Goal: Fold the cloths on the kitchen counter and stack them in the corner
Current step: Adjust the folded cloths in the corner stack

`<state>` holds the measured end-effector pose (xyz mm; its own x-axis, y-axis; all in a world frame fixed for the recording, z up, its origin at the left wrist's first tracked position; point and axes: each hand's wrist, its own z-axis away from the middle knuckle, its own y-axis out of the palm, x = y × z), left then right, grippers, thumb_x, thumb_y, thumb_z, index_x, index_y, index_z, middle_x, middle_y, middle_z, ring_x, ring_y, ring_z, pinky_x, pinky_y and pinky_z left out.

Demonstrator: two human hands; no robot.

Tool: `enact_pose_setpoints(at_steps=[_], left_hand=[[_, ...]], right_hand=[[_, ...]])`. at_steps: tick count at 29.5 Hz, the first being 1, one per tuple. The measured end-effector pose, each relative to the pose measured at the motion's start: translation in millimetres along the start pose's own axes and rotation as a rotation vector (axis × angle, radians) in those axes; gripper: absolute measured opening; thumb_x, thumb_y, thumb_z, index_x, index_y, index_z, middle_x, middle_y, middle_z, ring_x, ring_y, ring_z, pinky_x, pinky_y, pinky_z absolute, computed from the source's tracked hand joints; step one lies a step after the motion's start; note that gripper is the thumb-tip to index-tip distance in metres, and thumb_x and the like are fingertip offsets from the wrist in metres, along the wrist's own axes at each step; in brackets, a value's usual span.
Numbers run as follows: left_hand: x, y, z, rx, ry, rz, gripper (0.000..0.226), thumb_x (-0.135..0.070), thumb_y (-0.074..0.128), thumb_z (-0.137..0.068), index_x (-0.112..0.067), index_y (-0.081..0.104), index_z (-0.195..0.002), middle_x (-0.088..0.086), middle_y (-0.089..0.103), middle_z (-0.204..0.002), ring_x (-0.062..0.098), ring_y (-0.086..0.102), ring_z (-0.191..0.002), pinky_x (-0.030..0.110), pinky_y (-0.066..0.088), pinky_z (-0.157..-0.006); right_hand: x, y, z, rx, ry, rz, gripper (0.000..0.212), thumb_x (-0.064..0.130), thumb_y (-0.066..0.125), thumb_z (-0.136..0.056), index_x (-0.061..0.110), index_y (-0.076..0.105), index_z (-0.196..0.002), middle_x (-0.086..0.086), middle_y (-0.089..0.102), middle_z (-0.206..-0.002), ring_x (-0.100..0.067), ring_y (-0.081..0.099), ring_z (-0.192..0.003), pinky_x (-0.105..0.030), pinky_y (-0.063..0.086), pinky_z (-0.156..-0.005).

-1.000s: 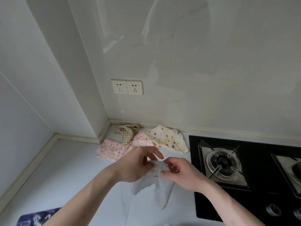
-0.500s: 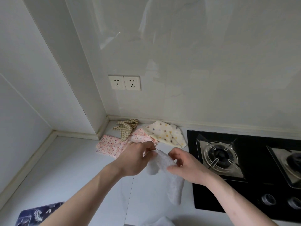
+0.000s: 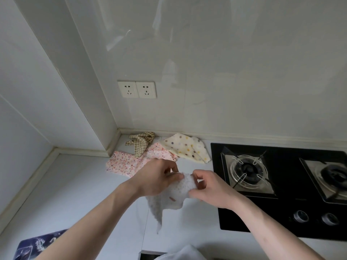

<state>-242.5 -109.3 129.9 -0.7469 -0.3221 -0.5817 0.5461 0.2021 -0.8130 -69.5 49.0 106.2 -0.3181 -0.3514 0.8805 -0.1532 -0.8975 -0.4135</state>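
Here both the left hand (image 3: 155,178) and right hand (image 3: 210,188) pinch the white cloth (image 3: 174,196)

cloths (image 3: 150,152) lie in corner, left of stove (image 3: 277,184).

No text, label, brand or number can be read anywhere in view. The two wall sockets (image 3: 136,89) above the back edge of the worktop (image 3: 78,186) show only their pin slots, and the hob (image 3: 281,203) at the worktop's right side has a faint mark near its knobs (image 3: 315,217) that is too small to make out. The dark blue item (image 3: 35,246) at the worktop's near left corner bears pale pictures, not letters.
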Motion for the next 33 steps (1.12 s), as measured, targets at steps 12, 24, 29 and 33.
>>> enact_pose_setpoints(at_steps=[12, 24, 29, 33], left_hand=[[0.5, 7.1, 10.1, 0.031, -0.036, 0.106, 0.042, -0.065, 0.065, -0.089, -0.03, 0.063, -0.065, -0.009, 0.055, -0.058, 0.009, 0.05, -0.057, 0.017, 0.034, -0.051], [17.4, 11.0, 12.6, 0.096, -0.077, 0.063, 0.034, -0.066, 0.078, -0.076, -0.033, 0.076, -0.082, -0.02, 0.067, -0.074, -0.002, 0.059, -0.073, 0.012, 0.04, -0.062], [26.5, 19.8, 29.6, 0.13, -0.125, 0.02, 0.021, -0.052, 0.074, -0.088, -0.031, 0.076, -0.083, -0.023, 0.07, -0.08, -0.003, 0.059, -0.081, 0.01, 0.041, -0.066], [31.2, 22.8, 41.9, 0.17, -0.148, 0.121, 0.016, -0.046, 0.07, -0.094, -0.033, 0.074, -0.086, -0.018, 0.069, -0.086, 0.001, 0.061, -0.084, 0.012, 0.045, -0.071]], right_hand=[[-3.6, -10.8, 5.0, 0.08, 0.03, -0.058, 0.025, 0.024, 0.076, -0.081, 0.036, 0.062, -0.099, 0.008, 0.056, -0.066, -0.011, 0.047, -0.063, -0.03, 0.038, -0.064], [-19.5, -20.8, 14.0, 0.016, 0.001, 0.169, 0.034, 0.04, 0.081, -0.082, 0.025, 0.057, -0.063, 0.016, 0.058, -0.072, -0.001, 0.051, -0.065, -0.019, 0.037, -0.065], [-37.0, -29.9, 25.5, -0.001, 0.002, 0.245, 0.02, 0.048, 0.076, -0.084, 0.036, 0.061, -0.077, 0.025, 0.063, -0.116, 0.006, 0.059, -0.108, -0.021, 0.045, -0.088], [-46.3, -33.7, 35.8, 0.012, 0.026, 0.197, 0.027, 0.045, 0.075, -0.088, 0.027, 0.06, -0.073, 0.007, 0.062, -0.074, -0.014, 0.057, -0.07, -0.027, 0.043, -0.072]])
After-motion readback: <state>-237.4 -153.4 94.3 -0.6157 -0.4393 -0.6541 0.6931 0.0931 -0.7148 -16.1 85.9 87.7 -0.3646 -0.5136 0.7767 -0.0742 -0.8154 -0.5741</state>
